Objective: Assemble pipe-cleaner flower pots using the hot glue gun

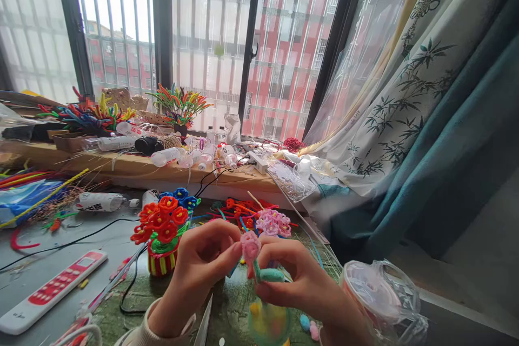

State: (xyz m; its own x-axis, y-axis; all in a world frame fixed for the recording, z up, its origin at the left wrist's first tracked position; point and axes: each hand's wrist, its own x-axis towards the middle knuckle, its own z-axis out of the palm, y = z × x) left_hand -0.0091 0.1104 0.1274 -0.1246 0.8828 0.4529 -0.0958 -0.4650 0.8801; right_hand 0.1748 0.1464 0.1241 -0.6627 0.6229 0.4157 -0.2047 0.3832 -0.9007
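Observation:
A pink fuzzy pipe-cleaner flower (250, 246) with a green stem and leaf (271, 275) is held up between both hands. The thumb and fingers of my left hand (205, 259) pinch the left side of its pink head. My right hand (300, 275) is closed round the green stem and leaf just below. Behind my right fingers stands a bunch of pink flowers (273, 223). Left of my left hand are orange-red flowers (164, 219) in a red-and-yellow striped pot (162, 262), with blue flowers (184, 197) behind. Below the hands sits a blurred, see-through greenish container (270, 324) with yellow bits.
A pointed metal blade (204, 321) lies near the front edge. A white remote control (52, 292) and black cable (130, 286) are at left, pompoms (305, 323) and a plastic-wrapped roll (373, 292) at right. Bottles (168, 155) and pipe-cleaner bundles (180, 105) crowd the windowsill.

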